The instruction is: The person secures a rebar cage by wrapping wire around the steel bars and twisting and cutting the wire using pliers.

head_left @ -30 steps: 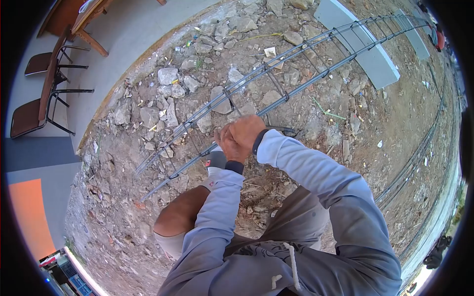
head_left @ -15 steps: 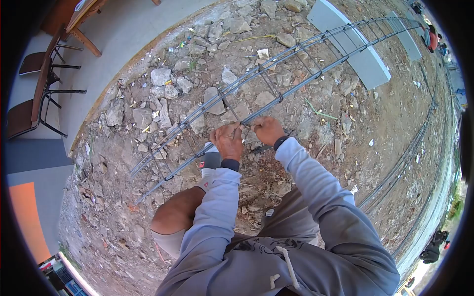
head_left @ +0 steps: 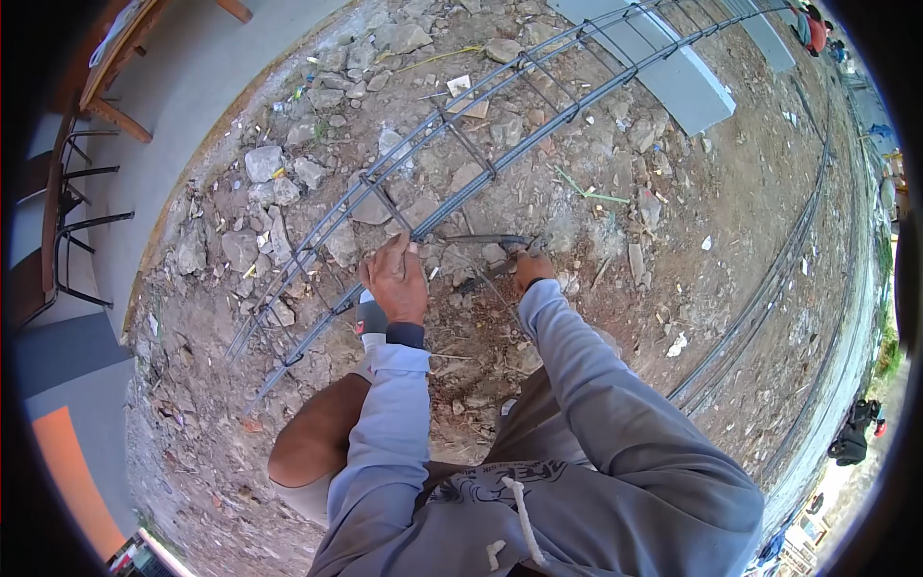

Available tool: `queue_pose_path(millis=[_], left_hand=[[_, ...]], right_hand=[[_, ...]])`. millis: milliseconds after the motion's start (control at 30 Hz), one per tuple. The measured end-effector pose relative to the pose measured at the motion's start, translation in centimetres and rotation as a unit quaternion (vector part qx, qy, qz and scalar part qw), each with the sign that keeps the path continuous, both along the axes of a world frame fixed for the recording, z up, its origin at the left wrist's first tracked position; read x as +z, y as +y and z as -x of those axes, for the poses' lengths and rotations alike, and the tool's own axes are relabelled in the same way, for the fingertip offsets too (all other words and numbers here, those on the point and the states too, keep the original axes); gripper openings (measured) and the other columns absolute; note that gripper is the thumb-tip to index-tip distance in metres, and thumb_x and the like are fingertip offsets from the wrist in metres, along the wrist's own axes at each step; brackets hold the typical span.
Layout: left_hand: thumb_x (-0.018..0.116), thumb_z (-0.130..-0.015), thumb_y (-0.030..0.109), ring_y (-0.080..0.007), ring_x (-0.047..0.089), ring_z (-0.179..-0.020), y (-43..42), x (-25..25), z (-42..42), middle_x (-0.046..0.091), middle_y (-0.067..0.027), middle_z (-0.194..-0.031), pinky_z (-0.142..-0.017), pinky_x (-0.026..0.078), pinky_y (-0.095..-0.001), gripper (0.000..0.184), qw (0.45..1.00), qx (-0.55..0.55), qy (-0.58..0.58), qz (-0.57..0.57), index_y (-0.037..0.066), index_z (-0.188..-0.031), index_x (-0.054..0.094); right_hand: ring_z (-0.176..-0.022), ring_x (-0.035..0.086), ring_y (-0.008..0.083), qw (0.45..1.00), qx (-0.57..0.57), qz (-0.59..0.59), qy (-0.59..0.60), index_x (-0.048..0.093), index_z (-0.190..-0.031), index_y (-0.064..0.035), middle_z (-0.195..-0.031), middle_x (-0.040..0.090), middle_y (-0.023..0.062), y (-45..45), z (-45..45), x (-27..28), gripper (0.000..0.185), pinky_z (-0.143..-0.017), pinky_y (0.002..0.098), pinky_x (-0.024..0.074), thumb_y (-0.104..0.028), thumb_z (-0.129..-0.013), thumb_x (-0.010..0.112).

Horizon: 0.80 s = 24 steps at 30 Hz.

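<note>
A long rebar cage (head_left: 461, 199) of straight bars and square stirrups runs diagonally above the stony ground. My left hand (head_left: 397, 284) is closed at the cage's near lower bar, fingertips at a joint between bar and stirrup. To its right, my right hand (head_left: 535, 267) is closed around one end of a dark, slender metal tool (head_left: 481, 238). The tool points left towards the joint; whether its tip touches the bar I cannot tell. A thin wire-like line runs below the tool, and a dark shape, perhaps its shadow, lies on the ground there.
Grey blocks (head_left: 663, 72) lie under the cage's far part. Stones (head_left: 263, 163) and rubble cover the ground. Long dark bars (head_left: 769, 303) run along the right. Chairs (head_left: 72, 226) and a wooden table (head_left: 115, 120) stand on the left floor. A distant person (head_left: 813, 34) appears at upper right.
My right hand has moved away from the joint and now shows a dark tool in it. My left hand stays at the joint. The view has shifted, moving the scene left and up.
</note>
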<state>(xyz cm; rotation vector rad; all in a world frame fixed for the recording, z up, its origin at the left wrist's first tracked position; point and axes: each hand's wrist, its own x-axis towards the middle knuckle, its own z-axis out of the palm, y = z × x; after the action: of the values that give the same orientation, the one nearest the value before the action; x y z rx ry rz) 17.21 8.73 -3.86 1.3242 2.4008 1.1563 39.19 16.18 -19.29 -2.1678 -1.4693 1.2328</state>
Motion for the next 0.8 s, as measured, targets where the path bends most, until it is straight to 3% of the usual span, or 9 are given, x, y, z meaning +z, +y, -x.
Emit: queue_pose_path(millis=[133,233,333,367,467,500,567,667,800], left_hand=[[0.058,-0.085,0.019,-0.0244,0.053,-0.108,-0.2,0.1,-0.2,0.061,-0.0053,-0.113,-0.106,0.02,-0.047,0.026,1.0,-0.017,-0.015,0.013,0.014,-0.109,0.065],[0.057,-0.085,0.018,-0.0263,0.051,-0.11,-0.3,0.5,-0.2,0.058,-0.0079,-0.117,-0.105,0.021,-0.0478,0.028,0.999,-0.014,-0.001,0.03,0.011,-0.112,0.062],[0.055,-0.086,0.018,-0.0274,0.05,-0.11,-0.6,1.3,-1.0,0.056,-0.0116,-0.118,-0.103,0.024,-0.0462,0.029,0.998,0.036,0.001,-0.044,0.009,-0.114,0.06],[0.055,-0.087,0.019,-0.0275,0.052,-0.105,-0.7,1.4,-1.4,0.058,-0.0141,-0.112,-0.097,0.031,-0.0435,0.027,0.995,0.08,-0.019,-0.063,0.006,-0.11,0.06],[0.047,-0.094,0.028,-0.0228,0.054,-0.1,-0.8,1.2,-2.4,0.059,-0.0118,-0.108,-0.086,0.041,-0.0351,0.03,0.972,0.13,-0.19,-0.041,0.005,-0.105,0.062],[0.045,-0.094,0.032,-0.0211,0.054,-0.098,-0.3,1.0,-2.4,0.059,-0.0104,-0.108,-0.085,0.041,-0.034,0.033,0.921,0.144,-0.36,-0.016,0.006,-0.106,0.061],[0.042,-0.095,0.039,-0.0176,0.055,-0.095,0.4,0.5,-2.4,0.06,-0.0075,-0.106,-0.083,0.041,-0.0318,0.039,0.732,0.152,-0.664,0.031,0.007,-0.108,0.06],[0.039,-0.094,0.048,-0.0156,0.057,-0.094,0.7,-1.0,-3.4,0.061,-0.0042,-0.106,-0.081,0.042,-0.0296,0.047,0.624,0.135,-0.766,-0.075,0.008,-0.115,0.056],[0.044,-0.093,0.046,-0.017,0.059,-0.094,1.9,-0.9,-3.4,0.062,-0.0026,-0.107,-0.08,0.046,-0.033,0.046,0.529,0.091,-0.828,-0.164,0.008,-0.119,0.052]], right_hand=[[-0.105,0.058,0.036,0.979,-0.015,0.134,-0.156,0.06,-0.108,0.0051,-0.108,0.06,0.0259,0.7,1.3,3.0,0.061,-0.09,0.038,0.0459,-0.048,-0.078,0.058],[-0.1,0.06,0.0365,0.975,-0.041,0.111,-0.187,0.062,-0.099,0.0048,-0.099,0.062,0.0286,0.7,1.6,0.3,0.051,-0.087,0.0405,0.0459,-0.041,-0.078,0.055],[-0.097,0.061,0.0376,0.989,-0.092,0.063,-0.096,0.063,-0.1,0.0024,-0.1,0.062,0.0271,1.1,0.4,-0.1,0.047,-0.086,0.0417,0.046,-0.037,-0.075,0.056],[-0.091,0.063,0.0318,0.988,-0.143,0.005,-0.052,0.064,-0.092,-0.0013,-0.095,0.066,0.0199,0.7,0.3,0.3,0.031,-0.079,0.0368,0.0486,-0.025,-0.072,0.06],[-0.074,0.061,0.0221,0.953,-0.228,-0.088,0.178,0.06,-0.079,-0.0018,-0.088,0.066,0.0143,1.2,-0.5,2.3,0.02,-0.066,0.0339,0.0458,-0.017,-0.068,0.065],[-0.072,0.053,0.0143,0.92,-0.278,-0.053,0.271,0.054,-0.07,-0.004,-0.083,0.061,0.0075,1.7,-0.7,4.7,0.014,-0.064,0.0287,0.0403,-0.007,-0.065,0.067],[-0.077,0.053,0.0137,0.906,-0.191,-0.112,0.361,0.053,-0.068,-0.0057,-0.086,0.062,0.0069,2.4,-1.5,9.0,0.014,-0.068,0.0279,0.0396,-0.002,-0.065,0.066],[-0.09,0.056,0.0162,0.896,-0.077,-0.131,0.418,0.053,-0.07,-0.0064,-0.099,0.063,0.0106,3.8,-4.0,15.1,0.016,-0.078,0.0277,0.0406,0.005,-0.066,0.063],[-0.101,0.059,0.0253,0.836,-0.01,-0.183,0.518,0.058,-0.086,-0.0041,-0.106,0.062,0.0155,5.0,-6.5,25.6,0.015,-0.097,0.0388,0.042,-0.001,-0.071,0.059]])
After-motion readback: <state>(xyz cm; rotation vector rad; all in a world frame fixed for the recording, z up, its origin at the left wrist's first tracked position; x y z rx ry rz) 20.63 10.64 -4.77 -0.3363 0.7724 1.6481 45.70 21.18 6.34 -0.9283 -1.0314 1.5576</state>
